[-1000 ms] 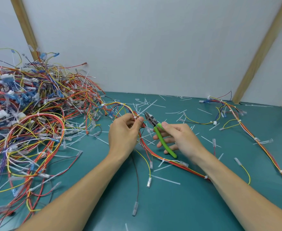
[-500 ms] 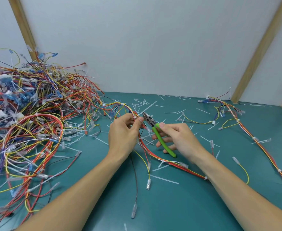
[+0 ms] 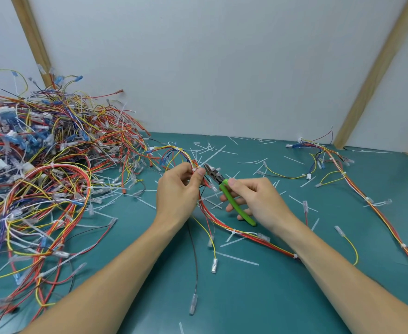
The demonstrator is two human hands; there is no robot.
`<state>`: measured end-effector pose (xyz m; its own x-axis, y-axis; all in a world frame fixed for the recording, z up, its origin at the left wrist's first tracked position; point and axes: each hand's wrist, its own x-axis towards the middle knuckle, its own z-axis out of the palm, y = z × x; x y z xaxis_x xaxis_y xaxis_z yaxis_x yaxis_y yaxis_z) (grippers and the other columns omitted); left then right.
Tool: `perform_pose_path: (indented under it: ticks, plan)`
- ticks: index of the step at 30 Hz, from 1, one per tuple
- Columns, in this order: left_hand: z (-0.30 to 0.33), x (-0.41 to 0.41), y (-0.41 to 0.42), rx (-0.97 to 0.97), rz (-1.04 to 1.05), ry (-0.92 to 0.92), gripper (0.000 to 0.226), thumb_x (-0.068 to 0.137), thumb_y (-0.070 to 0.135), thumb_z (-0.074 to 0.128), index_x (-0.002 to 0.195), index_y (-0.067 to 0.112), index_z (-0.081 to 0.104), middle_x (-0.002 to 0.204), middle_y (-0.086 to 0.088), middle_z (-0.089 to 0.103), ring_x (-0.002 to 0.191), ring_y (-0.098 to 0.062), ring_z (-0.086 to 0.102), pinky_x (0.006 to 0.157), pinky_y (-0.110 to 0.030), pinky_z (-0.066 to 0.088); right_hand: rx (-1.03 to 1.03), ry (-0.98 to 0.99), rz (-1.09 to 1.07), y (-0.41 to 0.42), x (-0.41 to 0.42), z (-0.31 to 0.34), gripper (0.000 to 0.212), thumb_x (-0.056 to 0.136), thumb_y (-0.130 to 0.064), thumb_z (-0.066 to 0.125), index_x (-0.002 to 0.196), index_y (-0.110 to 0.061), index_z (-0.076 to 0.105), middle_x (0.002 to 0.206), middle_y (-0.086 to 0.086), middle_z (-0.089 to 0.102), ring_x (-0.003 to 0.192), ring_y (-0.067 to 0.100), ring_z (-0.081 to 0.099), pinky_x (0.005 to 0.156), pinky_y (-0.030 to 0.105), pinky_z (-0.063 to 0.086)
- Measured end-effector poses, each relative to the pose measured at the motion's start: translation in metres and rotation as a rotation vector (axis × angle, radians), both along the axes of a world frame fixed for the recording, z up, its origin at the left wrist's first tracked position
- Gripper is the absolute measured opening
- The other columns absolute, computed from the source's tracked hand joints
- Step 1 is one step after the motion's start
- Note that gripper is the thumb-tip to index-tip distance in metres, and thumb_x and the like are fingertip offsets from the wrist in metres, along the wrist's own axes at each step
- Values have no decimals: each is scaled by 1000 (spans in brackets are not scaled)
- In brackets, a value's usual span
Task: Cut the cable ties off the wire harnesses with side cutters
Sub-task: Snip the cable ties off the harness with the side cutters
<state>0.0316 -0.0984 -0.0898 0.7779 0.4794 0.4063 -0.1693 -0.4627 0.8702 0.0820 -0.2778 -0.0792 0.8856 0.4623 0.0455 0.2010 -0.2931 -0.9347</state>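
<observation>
Loose connector leads and cut tie scraps (image 3: 237,258) on green surface (image 3: 258,307) nearest. Left hand (image 3: 177,192) pinches wire harness (image 3: 224,224) at white cable tie (image 3: 194,170), thumb and fingers curled round bundle. Right hand (image 3: 258,198) grips green-handled side cutters (image 3: 224,189), tip just beside tie, touching or not: cannot tell. Big harness pile (image 3: 44,169) far left; second harness (image 3: 357,189) far right, by white wall (image 3: 222,68).
</observation>
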Motion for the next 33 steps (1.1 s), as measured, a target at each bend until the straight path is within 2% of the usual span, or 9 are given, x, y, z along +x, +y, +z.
perform_pose_path:
  ticks: [2,9,13,16,21,24,27,30,33]
  plan:
    - [0,0,0,9,1,0,25,98,26,65,77,13,67,71,9,74,68,-11,68,69,-35,53,-24,-32,-12,-1,0,0,35,106,-39,55,92,-18,79,90,-5,80,78,19,77,71,46,62]
    - [0,-1,-1,26,10,-9,29,99,29,63,75,13,66,69,9,73,58,-3,60,60,-28,45,-34,-64,-12,-2,1,0,35,105,-40,57,89,-19,80,89,-8,79,76,16,77,70,44,62]
    - [-1,-1,0,44,20,-1,31,99,31,63,75,11,65,69,10,73,61,-9,62,63,-33,50,-35,-73,-14,-2,1,-1,34,105,-39,57,88,-20,80,89,-8,79,76,16,76,67,42,61]
    - [-1,-2,0,57,5,7,32,97,34,63,73,12,63,69,9,72,70,-21,67,70,-42,55,-37,-89,-18,-2,2,-2,32,104,-40,57,89,-23,80,89,-9,79,78,14,76,66,37,59]
    - [-1,-4,-4,136,-14,49,36,92,44,55,74,14,61,69,4,70,71,-27,65,68,-47,53,-31,-101,-20,-1,2,-2,31,104,-40,58,90,-23,80,90,-10,79,78,12,76,67,37,60]
    - [-2,-4,-5,231,-6,75,31,98,40,56,78,19,64,73,14,73,74,-21,67,70,-43,54,-39,-125,-32,-2,2,-3,31,104,-40,58,90,-24,80,87,-9,79,76,12,75,64,36,60]
    - [-3,-2,-4,282,8,98,31,101,36,57,72,26,62,71,21,71,66,-14,63,66,-39,53,-45,-144,-47,-2,2,-4,32,104,-40,58,88,-24,80,85,-9,79,74,13,75,60,34,58]
    - [-4,-1,-3,252,-17,104,29,101,35,58,75,25,65,72,22,71,59,-10,59,61,-35,50,-52,-149,-50,-2,2,-3,32,104,-40,58,87,-24,80,85,-9,79,73,13,75,59,33,58]
    - [-4,-1,-3,213,-40,89,28,101,34,59,77,21,66,73,23,72,62,-10,62,65,-37,53,-65,-167,-43,-3,1,-2,35,104,-41,58,83,-23,80,83,-5,78,73,13,75,60,38,61]
